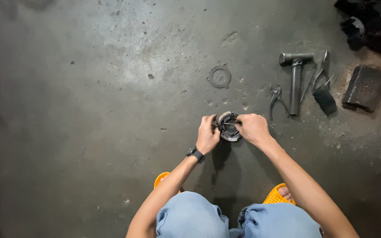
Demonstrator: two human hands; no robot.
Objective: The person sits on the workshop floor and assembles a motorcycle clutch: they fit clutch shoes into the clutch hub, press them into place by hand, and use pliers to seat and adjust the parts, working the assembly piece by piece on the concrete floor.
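Observation:
A round dark metal part point(228, 128) with a shiny rim sits on the concrete floor point(89, 110) in front of me. My left hand point(208, 135), a black watch on its wrist, grips the part's left edge. My right hand point(252, 128) is closed on the part's right side, and a thin metal pin or spring runs between my fingers across its middle. What exactly my right fingers pinch is too small to tell.
A flat round metal plate point(220, 76) lies farther out. To the right lie small pliers point(276, 101), a steel hammer point(295, 81), a second pair of pliers point(322, 83), a dark block point(365, 88) and dark clutter point(369, 24). My orange sandals point(279, 194) and knees are at the bottom.

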